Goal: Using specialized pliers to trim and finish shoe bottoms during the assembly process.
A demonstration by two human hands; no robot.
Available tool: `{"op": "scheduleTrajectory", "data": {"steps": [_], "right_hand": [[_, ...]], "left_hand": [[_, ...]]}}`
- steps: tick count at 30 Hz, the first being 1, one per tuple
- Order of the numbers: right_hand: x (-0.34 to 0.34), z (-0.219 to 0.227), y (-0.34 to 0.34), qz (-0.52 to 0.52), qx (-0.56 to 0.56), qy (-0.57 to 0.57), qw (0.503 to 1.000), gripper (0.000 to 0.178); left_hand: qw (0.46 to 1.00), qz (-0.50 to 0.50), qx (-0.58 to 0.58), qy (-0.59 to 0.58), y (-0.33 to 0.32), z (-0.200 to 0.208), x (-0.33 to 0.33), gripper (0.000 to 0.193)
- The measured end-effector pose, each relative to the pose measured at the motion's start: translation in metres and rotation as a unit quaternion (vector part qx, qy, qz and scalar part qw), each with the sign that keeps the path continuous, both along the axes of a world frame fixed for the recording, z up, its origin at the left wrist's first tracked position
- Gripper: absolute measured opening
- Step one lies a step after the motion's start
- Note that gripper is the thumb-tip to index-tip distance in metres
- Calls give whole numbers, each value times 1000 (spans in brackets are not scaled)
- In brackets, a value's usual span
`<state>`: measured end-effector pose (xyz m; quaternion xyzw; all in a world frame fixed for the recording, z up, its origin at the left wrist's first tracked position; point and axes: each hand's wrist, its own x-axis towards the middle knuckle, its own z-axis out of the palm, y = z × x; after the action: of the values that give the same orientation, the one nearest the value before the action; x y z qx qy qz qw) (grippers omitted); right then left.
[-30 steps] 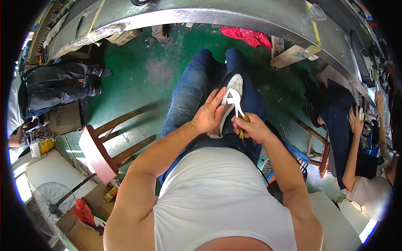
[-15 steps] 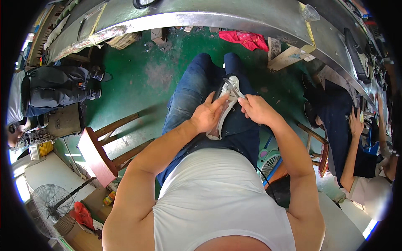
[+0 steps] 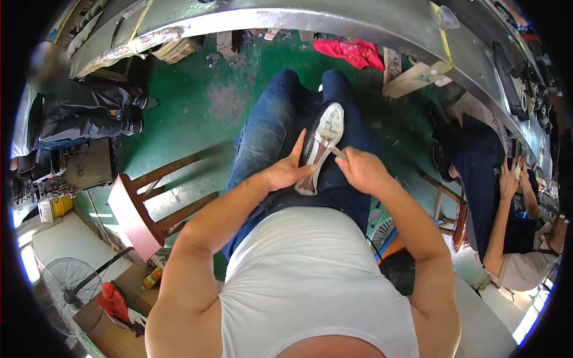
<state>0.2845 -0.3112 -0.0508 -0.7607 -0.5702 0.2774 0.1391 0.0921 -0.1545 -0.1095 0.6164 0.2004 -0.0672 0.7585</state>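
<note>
One shoe lies sole up on my lap between my two hands, its toe pointing away from me, with a pale rim around a brownish middle. My left hand grips it from the left, thumb over the sole and one finger stretched along the side. My right hand is closed around one metal tool, whose tip meets the sole near its middle; most of the tool is hidden in my fist. Under both hands are the two legs of my blue jeans, and nearer my body is one white tank top. I count two fans: a small green one below my right hand, beside my forearm, and a large wire one far below and left of my left hand. One wooden stool stands left of my left hand, and one wooden chair well right of my right. Beyond both hands runs one long grey surface, with one clear cup toward its right; below its edge one red cloth lies by one basket. Two other people are near: one standing far left of my hands, one seated far right, with two hands visible.
</note>
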Motion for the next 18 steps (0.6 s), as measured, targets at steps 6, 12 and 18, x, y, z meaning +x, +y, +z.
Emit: {"op": "scheduleTrajectory", "data": {"steps": [6, 12, 18], "right_hand": [[-12, 19, -2, -46, 90, 61, 993, 38], [23, 26, -3, -58, 34, 89, 994, 35], [172, 102, -20, -292, 270, -183, 899, 37]], "left_hand": [[997, -20, 60, 44, 0, 8, -4, 102], [990, 55, 125, -38, -3, 8, -11, 88], [979, 147, -106, -90, 39, 85, -4, 76]]}}
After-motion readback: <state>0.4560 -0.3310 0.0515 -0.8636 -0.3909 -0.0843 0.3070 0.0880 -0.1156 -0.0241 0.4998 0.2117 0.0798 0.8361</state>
